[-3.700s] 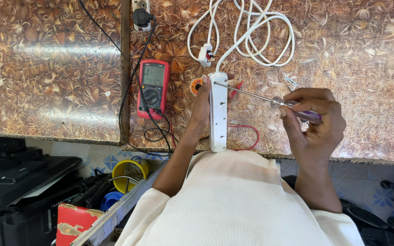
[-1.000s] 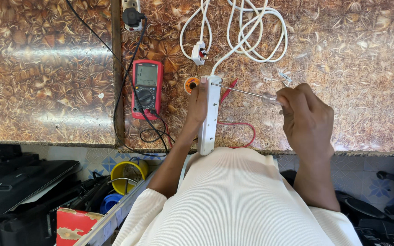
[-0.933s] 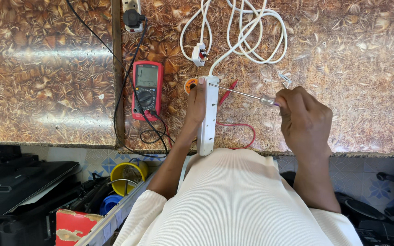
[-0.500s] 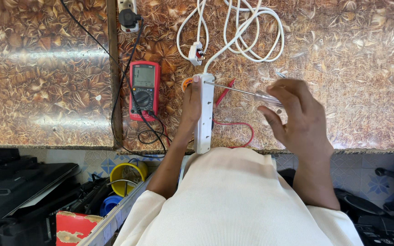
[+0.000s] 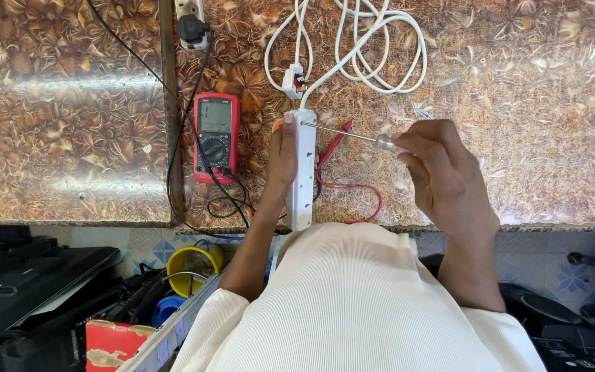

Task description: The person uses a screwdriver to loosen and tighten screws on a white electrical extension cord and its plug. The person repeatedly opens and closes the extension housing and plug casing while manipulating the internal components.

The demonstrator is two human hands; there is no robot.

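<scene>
Two hands engaged on one white power strip (image 5: 302, 169), lying on the patterned brown worktop (image 5: 518, 103) with long axis running toward and away from the body. Left hand (image 5: 283, 155) clasped along the strip's left edge, steadying it. Right hand (image 5: 442, 176) clenched round the clear handle of a screwdriver (image 5: 352, 135). Shaft crosswise to the strip, tip at its far end. Right hand nearer the tool; strip lying left of it.

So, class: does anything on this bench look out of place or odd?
The white power strip stands on its side edge, steadied by the left hand, while the right hand points a screwdriver at its far end.
</scene>
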